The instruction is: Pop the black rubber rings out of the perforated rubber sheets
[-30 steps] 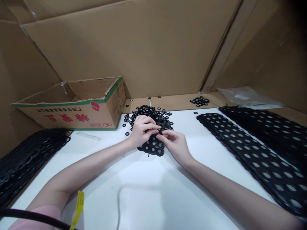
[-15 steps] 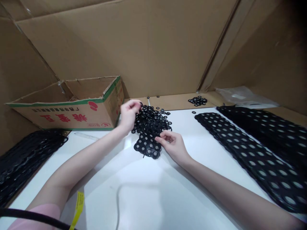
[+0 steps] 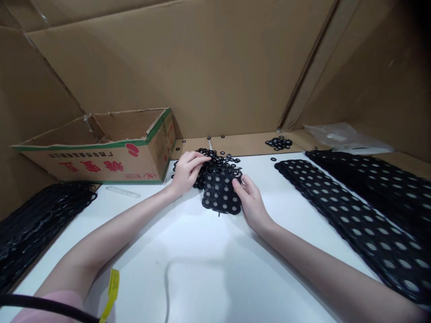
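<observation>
A small black rubber sheet [image 3: 220, 193] punched with round holes lies on the white table [image 3: 202, 251]. My right hand [image 3: 251, 202] grips its right edge. My left hand [image 3: 188, 170] touches the sheet's top left corner, fingers curled at the edge of a pile of loose black rings [image 3: 215, 159] just behind it. The far part of the sheet merges with the pile, so where one ends is hard to tell.
An open cardboard box [image 3: 111, 143] stands at the back left. Long black perforated sheets [image 3: 350, 206] lie on the right, more black sheets [image 3: 37, 220] on the left. A small ring heap [image 3: 279, 142] and a plastic bag [image 3: 343, 137] sit at the back right. Cardboard walls surround the table.
My left hand came back from the far side of the ring pile to the sheet's top left corner. My right hand turned the sheet and shifted it slightly right.
</observation>
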Motion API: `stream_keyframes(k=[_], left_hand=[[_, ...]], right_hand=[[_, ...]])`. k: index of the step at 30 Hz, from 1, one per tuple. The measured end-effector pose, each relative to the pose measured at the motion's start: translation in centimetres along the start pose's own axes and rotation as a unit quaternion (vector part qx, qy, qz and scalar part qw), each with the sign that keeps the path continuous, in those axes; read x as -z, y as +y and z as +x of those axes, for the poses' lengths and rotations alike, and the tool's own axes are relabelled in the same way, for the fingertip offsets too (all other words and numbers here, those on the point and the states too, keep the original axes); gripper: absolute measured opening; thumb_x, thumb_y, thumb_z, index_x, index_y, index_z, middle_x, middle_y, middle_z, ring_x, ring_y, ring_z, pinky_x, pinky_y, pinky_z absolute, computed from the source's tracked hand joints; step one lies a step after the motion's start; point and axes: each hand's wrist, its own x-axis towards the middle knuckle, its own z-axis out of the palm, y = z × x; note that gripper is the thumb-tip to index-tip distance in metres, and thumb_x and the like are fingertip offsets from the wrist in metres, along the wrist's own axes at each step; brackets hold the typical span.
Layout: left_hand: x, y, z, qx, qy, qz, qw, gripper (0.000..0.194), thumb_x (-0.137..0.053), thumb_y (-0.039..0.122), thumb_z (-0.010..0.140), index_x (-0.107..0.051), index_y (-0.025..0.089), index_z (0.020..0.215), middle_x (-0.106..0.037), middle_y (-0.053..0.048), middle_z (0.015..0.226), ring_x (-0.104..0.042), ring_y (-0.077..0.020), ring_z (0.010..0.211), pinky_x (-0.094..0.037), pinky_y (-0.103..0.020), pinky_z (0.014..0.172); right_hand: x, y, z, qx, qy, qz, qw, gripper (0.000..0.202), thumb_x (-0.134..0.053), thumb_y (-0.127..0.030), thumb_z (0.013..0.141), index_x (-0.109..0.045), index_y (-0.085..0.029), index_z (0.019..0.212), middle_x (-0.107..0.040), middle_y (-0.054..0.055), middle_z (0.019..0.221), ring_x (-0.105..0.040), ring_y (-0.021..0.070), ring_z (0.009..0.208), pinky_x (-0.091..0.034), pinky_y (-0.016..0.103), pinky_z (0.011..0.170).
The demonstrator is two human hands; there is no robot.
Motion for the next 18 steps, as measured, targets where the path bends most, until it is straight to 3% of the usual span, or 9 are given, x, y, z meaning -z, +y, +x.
stream_keyframes(k=[2,7,11,18], left_hand=[[0.1,0.9,-0.7,-0.015,-0.005,-0.024,1.0,0.029,-0.043,0.022,0.095,-0.065,0.02,0.114,-0.063,-0.008,0.101,-0.055,-0.02,0.096,-0.043,-0.036,0.087],[-1.2,1.9,-1.8,-0.058,-0.132,-0.067,0.987,0.041,-0.058,0.036,0.088,-0.057,0.02,0.126,-0.058,-0.012,0.113,-0.052,-0.0234,0.104,-0.042,-0.038,0.092],[-1.7,2.2,-1.8,0.011,-0.128,-0.128,0.983,0.044,-0.061,0.037,0.086,-0.054,0.022,0.127,-0.053,-0.011,0.118,-0.05,-0.0244,0.111,-0.041,-0.039,0.098],[-1.8,2.5,-1.6,0.093,-0.12,-0.204,0.967,0.028,-0.068,0.03,0.081,-0.064,0.017,0.105,-0.06,-0.007,0.099,-0.056,-0.0194,0.093,-0.045,-0.029,0.079]], right_hand=[[0.1,0.0,0.0,-0.016,-0.001,0.016,1.0,0.033,-0.059,-0.053,0.08,-0.046,-0.023,0.085,-0.056,-0.003,0.072,-0.051,0.0147,0.064,-0.039,0.025,0.06],[0.2,-0.3,0.1,-0.012,-0.004,0.011,1.0,0.04,-0.057,-0.059,0.078,-0.047,-0.025,0.095,-0.065,0.002,0.082,-0.059,0.0185,0.072,-0.045,0.028,0.064],[0.2,-0.3,0.1,0.0,-0.014,-0.009,1.0,0.044,-0.053,-0.063,0.079,-0.046,-0.025,0.1,-0.067,0.003,0.088,-0.062,0.0197,0.075,-0.046,0.029,0.066],[0.3,0.1,0.1,0.0,-0.007,0.017,1.0,0.038,-0.06,-0.059,0.078,-0.048,-0.025,0.09,-0.062,-0.001,0.076,-0.058,0.0176,0.07,-0.044,0.028,0.064]])
